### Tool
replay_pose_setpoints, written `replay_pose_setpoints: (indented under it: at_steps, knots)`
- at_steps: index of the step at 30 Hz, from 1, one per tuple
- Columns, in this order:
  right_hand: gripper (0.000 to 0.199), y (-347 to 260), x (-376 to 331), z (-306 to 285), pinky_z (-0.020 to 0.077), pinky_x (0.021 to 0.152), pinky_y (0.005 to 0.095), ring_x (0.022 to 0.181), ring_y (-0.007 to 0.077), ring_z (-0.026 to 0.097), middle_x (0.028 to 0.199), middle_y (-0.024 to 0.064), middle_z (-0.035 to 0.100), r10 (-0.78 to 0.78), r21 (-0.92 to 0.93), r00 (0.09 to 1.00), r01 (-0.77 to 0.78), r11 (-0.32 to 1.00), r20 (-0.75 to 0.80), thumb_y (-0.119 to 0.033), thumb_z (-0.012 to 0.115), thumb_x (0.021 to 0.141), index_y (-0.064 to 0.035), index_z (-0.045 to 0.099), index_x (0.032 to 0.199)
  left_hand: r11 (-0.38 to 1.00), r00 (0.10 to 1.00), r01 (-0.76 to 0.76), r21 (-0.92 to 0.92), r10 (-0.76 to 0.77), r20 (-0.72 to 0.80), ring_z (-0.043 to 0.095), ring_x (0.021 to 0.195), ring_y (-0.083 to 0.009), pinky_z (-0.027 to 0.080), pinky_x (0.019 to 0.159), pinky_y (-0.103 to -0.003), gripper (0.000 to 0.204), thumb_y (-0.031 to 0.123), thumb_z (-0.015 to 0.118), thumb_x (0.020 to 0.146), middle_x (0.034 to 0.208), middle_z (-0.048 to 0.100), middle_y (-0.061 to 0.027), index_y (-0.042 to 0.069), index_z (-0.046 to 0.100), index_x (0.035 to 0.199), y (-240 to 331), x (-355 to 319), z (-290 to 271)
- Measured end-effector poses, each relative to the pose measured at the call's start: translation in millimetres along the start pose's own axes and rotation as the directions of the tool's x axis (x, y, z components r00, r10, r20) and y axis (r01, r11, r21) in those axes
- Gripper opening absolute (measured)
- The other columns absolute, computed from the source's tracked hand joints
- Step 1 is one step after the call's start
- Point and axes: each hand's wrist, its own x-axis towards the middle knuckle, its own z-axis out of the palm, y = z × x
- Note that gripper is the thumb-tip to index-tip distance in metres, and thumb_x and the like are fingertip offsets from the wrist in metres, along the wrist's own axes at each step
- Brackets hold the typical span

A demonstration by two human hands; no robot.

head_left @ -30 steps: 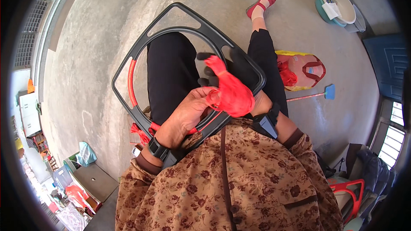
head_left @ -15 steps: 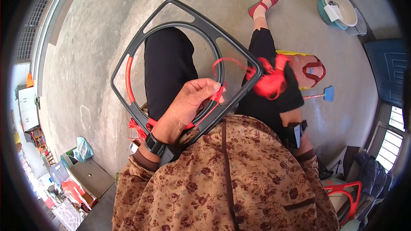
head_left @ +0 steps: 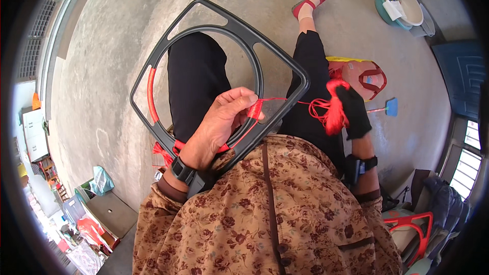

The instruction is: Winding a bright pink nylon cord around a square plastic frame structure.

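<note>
A black plastic frame [head_left: 240,28], square outside with a round ring inside, rests tilted over my lap. My bare left hand [head_left: 216,119] grips the ring's near right side, thumb and fingers pinched beside a tight coil of red cord [head_left: 255,108] wound on it. A strand runs from that coil across the frame's right edge to a loose red cord bundle [head_left: 333,111]. My right hand [head_left: 355,113], in a black glove, is closed round the bundle, out to the right. Another stretch of the ring, at its left, bears a red wrapping [head_left: 151,94].
More red cord [head_left: 164,154] hangs by my left wrist. On the floor to the right are a red and yellow bag [head_left: 356,77] and a blue fly swatter [head_left: 391,107]. Basins [head_left: 402,2] stand far right. Household items crowd the lower left; a red-framed seat [head_left: 423,234] is lower right.
My right hand has swung outward and slightly nearer with the red bundle, and the strand, earlier a loose loop, is now drawn nearly straight. My left hand keeps its grip.
</note>
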Motion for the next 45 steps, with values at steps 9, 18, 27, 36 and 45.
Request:
replay_pose_setpoints:
  at_steps: [9,18,27,36,45]
  knots:
    - [0.018,-45,28,165,0.0507,0.075,0.0270,0.083,0.0104,0.062,0.095,0.0047,0.065,-0.263,0.422,0.938,0.150,0.894,0.225,-0.011,0.065,0.089,-0.0024,0.062,0.105,0.995,0.993,0.099,-0.023,-0.098,0.058,0.069,0.071,-0.0134,0.057,0.064,-0.024,0.012,0.014,0.064,0.092,0.079,0.068,-0.0063,0.002,0.064,0.094,-1,-2,3]
    - [0.027,-48,-6,159,0.0520,0.080,0.0321,0.091,0.0174,0.062,0.106,0.0101,0.063,-0.602,0.306,0.605,0.525,0.794,0.522,-0.021,0.062,0.092,-0.0004,0.059,0.110,0.994,0.995,0.070,-0.082,-0.064,0.072,0.068,0.076,-0.0132,0.056,0.070,-0.024,0.015,0.011,0.064,0.092,0.085,0.070,-0.0077,-0.001,0.066,0.101,-4,-1,-2]
    - [0.039,-23,4,121,0.0519,0.086,0.0368,0.101,0.0237,0.061,0.116,0.0144,0.060,-0.586,0.476,0.662,0.370,0.797,0.467,-0.031,0.058,0.095,0.0012,0.055,0.116,0.996,0.997,-0.064,0.062,0.062,0.038,0.064,0.068,-0.0073,0.048,0.061,-0.018,0.017,0.020,0.064,0.093,0.077,0.070,-0.0047,0.003,0.066,0.092,-5,0,-4]
    - [0.034,-7,30,96,0.0502,0.092,0.0352,0.103,0.0263,0.061,0.120,0.0126,0.059,-0.304,0.827,0.842,-0.256,0.501,0.445,-0.024,0.047,0.100,0.0016,0.052,0.122,0.997,0.999,-0.047,0.060,0.046,0.020,0.065,0.066,-0.0082,0.052,0.062,-0.020,0.018,0.021,0.065,0.093,0.076,0.068,-0.0050,0.003,0.065,0.090,0,-2,-2]
    - [0.036,34,-30,8,0.0491,0.091,0.0351,0.104,0.0239,0.060,0.120,0.0121,0.060,-0.145,0.712,0.958,-0.079,0.698,0.248,-0.024,0.050,0.099,0.0005,0.053,0.125,0.993,0.996,-0.089,0.081,0.090,-0.003,0.065,0.068,-0.0086,0.052,0.063,-0.021,0.014,0.020,0.064,0.094,0.077,0.067,-0.0028,0.006,0.063,0.095,-4,2,-2]
